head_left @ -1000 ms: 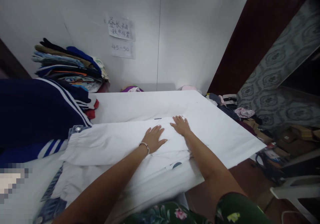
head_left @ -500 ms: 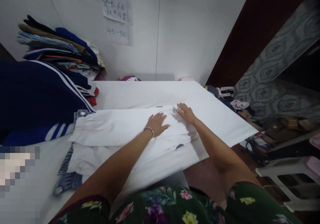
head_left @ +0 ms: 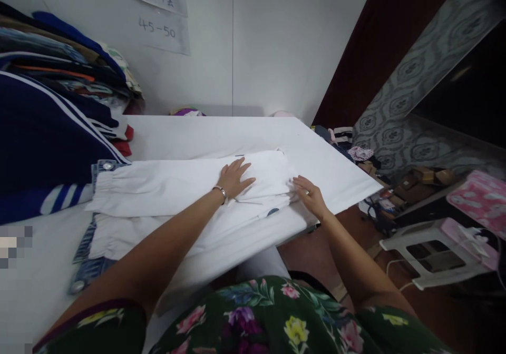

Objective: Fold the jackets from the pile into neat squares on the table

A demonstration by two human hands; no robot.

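A white long-sleeved garment [head_left: 158, 183] with denim cuffs lies on the white-covered table [head_left: 221, 138]. Its two gathered sleeves point left, and a metal button [head_left: 108, 166] shows on the far cuff. My left hand [head_left: 236, 179], with a bracelet at the wrist, rests palm down on the white cloth, fingers spread. At the garment's right end is my right hand [head_left: 310, 196], its fingers stretched out and touching the fabric's edge. A small dark round patch [head_left: 272, 212] shows on the near side of the garment.
A dark blue garment with white stripes [head_left: 35, 138] lies at the left, with a tall stack of folded clothes [head_left: 67, 53] behind it. Handwritten papers [head_left: 162, 30] hang on the wall. Right of the table are a white plastic stool [head_left: 430, 248] and cardboard boxes [head_left: 415, 185].
My right hand has moved from the far part of the garment towards me, to its right end. My left hand stays flat on the cloth. The view has shifted rightward and down.
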